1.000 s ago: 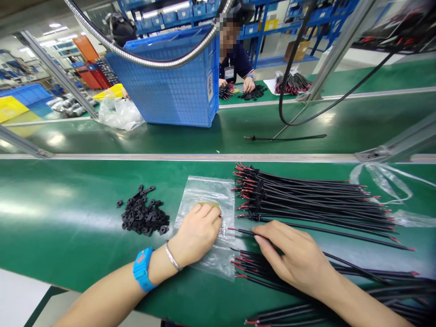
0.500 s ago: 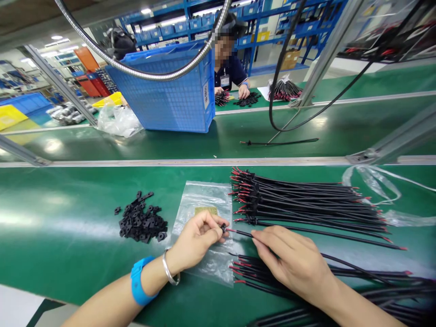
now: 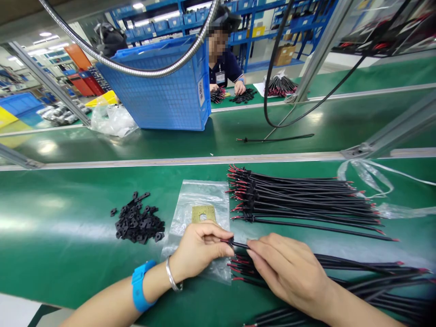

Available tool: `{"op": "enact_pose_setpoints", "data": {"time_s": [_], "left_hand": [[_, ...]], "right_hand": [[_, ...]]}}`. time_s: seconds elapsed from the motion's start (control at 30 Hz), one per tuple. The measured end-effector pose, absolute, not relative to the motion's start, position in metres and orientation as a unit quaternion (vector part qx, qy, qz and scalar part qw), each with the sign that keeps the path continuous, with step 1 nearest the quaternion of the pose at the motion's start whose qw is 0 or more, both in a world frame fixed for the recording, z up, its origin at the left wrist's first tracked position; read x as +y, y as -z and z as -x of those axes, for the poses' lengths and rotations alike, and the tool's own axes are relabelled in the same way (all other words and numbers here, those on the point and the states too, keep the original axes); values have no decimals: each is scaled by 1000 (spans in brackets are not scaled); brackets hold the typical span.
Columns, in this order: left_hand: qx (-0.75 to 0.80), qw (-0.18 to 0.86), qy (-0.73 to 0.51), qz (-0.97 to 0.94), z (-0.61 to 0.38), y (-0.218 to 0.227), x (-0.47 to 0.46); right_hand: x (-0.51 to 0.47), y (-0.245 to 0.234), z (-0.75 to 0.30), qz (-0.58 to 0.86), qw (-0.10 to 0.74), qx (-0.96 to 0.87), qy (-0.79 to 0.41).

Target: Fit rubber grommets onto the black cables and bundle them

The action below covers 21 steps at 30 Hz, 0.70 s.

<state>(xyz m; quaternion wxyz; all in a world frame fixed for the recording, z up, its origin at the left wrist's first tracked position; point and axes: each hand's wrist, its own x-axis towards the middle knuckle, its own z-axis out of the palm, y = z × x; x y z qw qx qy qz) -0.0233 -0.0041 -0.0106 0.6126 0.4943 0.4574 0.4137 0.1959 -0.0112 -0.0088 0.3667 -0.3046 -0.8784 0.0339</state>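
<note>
Between my two hands a black cable (image 3: pixel 241 245) is stretched, its end toward the left. My left hand (image 3: pixel 199 250) is closed, thumb and forefinger pinching a small black clip-like piece (image 3: pixel 231 242) around the cable near its end. Red wire shows at the left of that piece, partly covered by fingers. Just to the right, my right hand (image 3: pixel 289 270) grips the black cable between thumb and fingertips. A pile of loose small black pieces (image 3: pixel 139 220) lies left of my hands. Behind my right hand rests a row of cables (image 3: pixel 306 200) with similar pieces near their red-tipped ends.
Beneath my left hand lies a clear plastic bag (image 3: pixel 190 195) with a yellowish holed plate (image 3: pixel 204 212) on it. More cables (image 3: pixel 361 263) spread at lower right. Beyond the metal rail stand a blue crate (image 3: pixel 160 91) and a co-worker (image 3: pixel 225 72) handling similar parts.
The black piece now sits against the cable's black jacket; before, bare red wire showed between them. My hands have come closer together and slightly lower. More of the yellowish plate shows.
</note>
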Motion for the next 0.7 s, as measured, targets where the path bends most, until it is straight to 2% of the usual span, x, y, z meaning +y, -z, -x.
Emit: {"op": "enact_pose_setpoints", "data": {"time_s": [0.37,0.6,0.7], "left_hand": [[416,489,-406,-651,17,3,-13],[417,451,-411,-674,15,-1,-10],[427,474,-399,-659,18,-2,-9]], "right_hand": [[-23,7,-186,307,353,-878,-99],[-18,9,-186,314,364,-868,-125],[-15,6,-188,314,367,-866,-130]]}}
